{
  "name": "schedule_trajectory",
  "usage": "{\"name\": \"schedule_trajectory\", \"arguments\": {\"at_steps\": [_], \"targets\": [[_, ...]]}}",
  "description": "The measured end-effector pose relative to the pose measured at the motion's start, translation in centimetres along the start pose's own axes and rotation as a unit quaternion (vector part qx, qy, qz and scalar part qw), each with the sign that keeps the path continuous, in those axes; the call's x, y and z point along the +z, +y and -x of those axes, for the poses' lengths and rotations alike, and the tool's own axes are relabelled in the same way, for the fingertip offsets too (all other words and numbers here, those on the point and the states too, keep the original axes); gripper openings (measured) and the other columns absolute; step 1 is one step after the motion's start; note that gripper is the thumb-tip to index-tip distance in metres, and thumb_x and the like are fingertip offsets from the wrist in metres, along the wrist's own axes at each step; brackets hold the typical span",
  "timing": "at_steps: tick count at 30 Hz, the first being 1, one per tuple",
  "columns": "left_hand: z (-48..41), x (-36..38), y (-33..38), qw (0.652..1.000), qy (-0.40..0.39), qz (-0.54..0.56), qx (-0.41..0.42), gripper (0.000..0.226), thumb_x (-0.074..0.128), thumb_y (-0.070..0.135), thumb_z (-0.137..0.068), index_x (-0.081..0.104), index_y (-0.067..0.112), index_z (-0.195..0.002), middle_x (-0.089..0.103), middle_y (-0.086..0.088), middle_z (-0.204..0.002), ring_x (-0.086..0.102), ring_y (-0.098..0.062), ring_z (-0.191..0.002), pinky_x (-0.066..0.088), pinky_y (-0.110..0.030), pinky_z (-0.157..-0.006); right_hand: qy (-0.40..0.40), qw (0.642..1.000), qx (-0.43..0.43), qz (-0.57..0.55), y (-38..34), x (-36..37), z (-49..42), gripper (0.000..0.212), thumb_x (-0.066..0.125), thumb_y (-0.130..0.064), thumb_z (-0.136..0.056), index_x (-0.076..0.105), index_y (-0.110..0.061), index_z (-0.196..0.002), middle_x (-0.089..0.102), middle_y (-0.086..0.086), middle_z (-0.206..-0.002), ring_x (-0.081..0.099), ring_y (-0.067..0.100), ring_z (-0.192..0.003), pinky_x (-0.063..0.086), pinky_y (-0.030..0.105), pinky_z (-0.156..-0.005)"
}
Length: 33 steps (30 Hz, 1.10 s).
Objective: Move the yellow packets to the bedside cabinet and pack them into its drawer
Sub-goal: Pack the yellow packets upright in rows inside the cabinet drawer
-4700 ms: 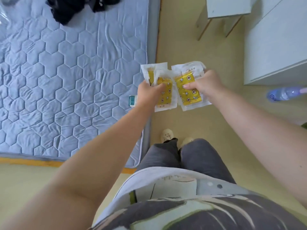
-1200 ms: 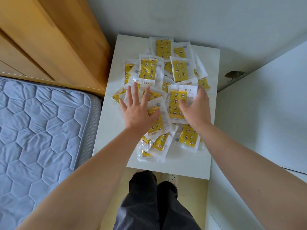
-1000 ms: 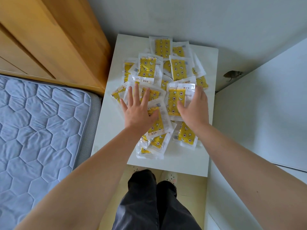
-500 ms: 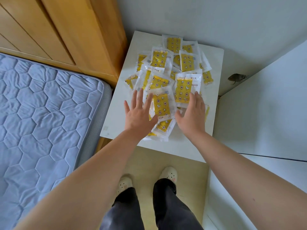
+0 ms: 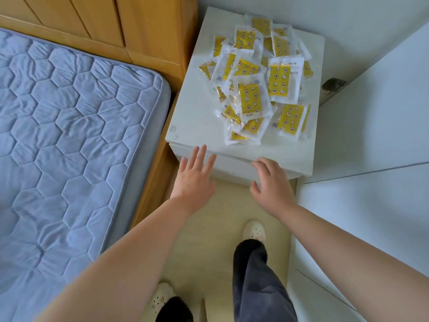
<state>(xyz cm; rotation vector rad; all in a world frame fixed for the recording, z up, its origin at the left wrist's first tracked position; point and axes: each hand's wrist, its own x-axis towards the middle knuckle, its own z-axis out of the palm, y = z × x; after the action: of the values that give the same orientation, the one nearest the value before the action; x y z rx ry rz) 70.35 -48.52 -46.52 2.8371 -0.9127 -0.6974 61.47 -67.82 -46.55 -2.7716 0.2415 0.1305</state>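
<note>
Several yellow packets in clear wrappers lie in a loose heap on top of the white bedside cabinet. Its drawer front is closed below the top edge. My left hand hovers in front of the drawer front with fingers straight and spread, holding nothing. My right hand is at the drawer's upper edge, fingers loosely bent, also holding nothing. Neither hand touches the packets.
A bed with a blue quilted mattress and wooden frame stands at the left, close to the cabinet. A white furniture panel runs along the right. My feet in pale clogs stand on the narrow beige floor strip between them.
Both hands lifted off the packet heap and drew back and down to the cabinet's front edge. The packets stay on top. My view pulled back, showing the drawer front.
</note>
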Motion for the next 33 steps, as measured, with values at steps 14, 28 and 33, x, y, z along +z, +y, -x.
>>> {"name": "schedule_trajectory", "arguments": {"at_steps": [14, 28, 33], "targets": [[-1.4, 6.0, 2.6, 0.999, -0.047, -0.001, 0.002, 0.075, 0.042, 0.021, -0.094, -0.003, 0.019, -0.153, -0.014, -0.002, -0.16, -0.015, -0.023, -0.147, 0.001, -0.043, -0.119, -0.153, 0.977, 0.051, 0.137, 2.0, 5.5, -1.1, 0.033, 0.058, -0.027, -0.075, 0.065, -0.007, -0.1, 0.021, 0.018, -0.149, 0.012, 0.036, -0.14, 0.012, 0.045, -0.117], [-1.6, 6.3, 1.8, 0.999, -0.033, -0.034, -0.025, 0.073, 0.042, 0.026, -0.098, -0.006, 0.025, -0.153, -0.012, -0.004, -0.161, -0.017, -0.029, -0.146, -0.002, -0.052, -0.117, -0.134, 0.986, 0.074, 0.069, 1.3, 4.8, -2.1, 0.038, 0.056, -0.025, -0.089, 0.049, -0.01, -0.124, 0.052, 0.006, -0.122, 0.045, 0.024, -0.115, 0.041, 0.034, -0.091], [-4.0, 6.3, 0.9, 0.999, 0.028, -0.043, 0.014, 0.053, 0.032, 0.043, -0.101, 0.022, 0.026, -0.151, 0.031, -0.002, -0.152, 0.018, -0.026, -0.145, 0.006, -0.048, -0.118, -0.116, 0.986, 0.035, 0.111, 2.1, 6.2, -3.1, 0.03, 0.049, -0.037, -0.096, 0.057, -0.01, -0.107, 0.059, 0.004, -0.103, 0.054, 0.025, -0.1, 0.038, 0.032, -0.07]]}}
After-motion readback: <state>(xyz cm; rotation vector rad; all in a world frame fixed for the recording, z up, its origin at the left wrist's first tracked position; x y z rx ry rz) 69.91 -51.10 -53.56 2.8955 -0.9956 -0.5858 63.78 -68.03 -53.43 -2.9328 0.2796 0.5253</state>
